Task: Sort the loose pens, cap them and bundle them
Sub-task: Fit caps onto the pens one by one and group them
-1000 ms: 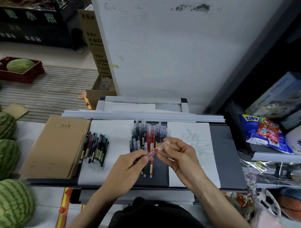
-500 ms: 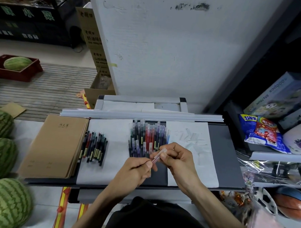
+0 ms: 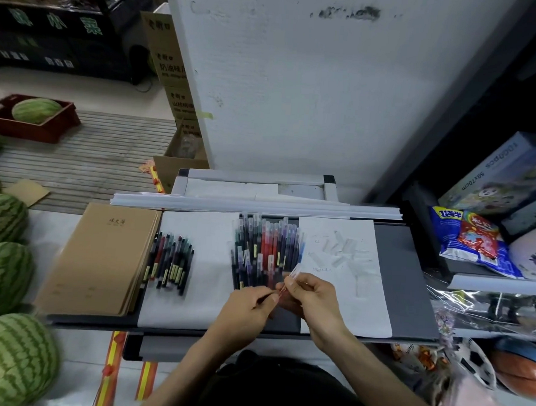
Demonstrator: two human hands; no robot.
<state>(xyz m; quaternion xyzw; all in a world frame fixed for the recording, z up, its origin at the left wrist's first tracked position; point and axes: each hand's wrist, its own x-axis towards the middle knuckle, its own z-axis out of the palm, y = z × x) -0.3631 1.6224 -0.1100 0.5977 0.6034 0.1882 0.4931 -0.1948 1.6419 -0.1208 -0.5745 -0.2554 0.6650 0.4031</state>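
Both hands meet over the grey table (image 3: pixel 403 283), just in front of a row of capped pens (image 3: pixel 268 248) in green, red and purple. My left hand (image 3: pixel 245 308) pinches the lower end of a red pen (image 3: pixel 283 290). My right hand (image 3: pixel 312 298) grips its upper part, where a clear cap (image 3: pixel 295 269) sticks out above the fingers. A smaller pile of dark pens (image 3: pixel 170 260) lies on white paper (image 3: pixel 209 279) to the left. Several loose clear caps (image 3: pixel 341 248) lie on a second white sheet to the right.
A stack of brown notebooks (image 3: pixel 103 258) sits at the table's left end. Watermelons (image 3: pixel 6 269) crowd the floor on the left. Shelves on the right hold snack bags (image 3: pixel 469 240) and a puzzle box (image 3: pixel 501 174). A white wall panel (image 3: pixel 295 82) stands behind the table.
Both hands have drawn closer together and lower toward me. The red pen now stands steeper between them, with the clear cap at its top.
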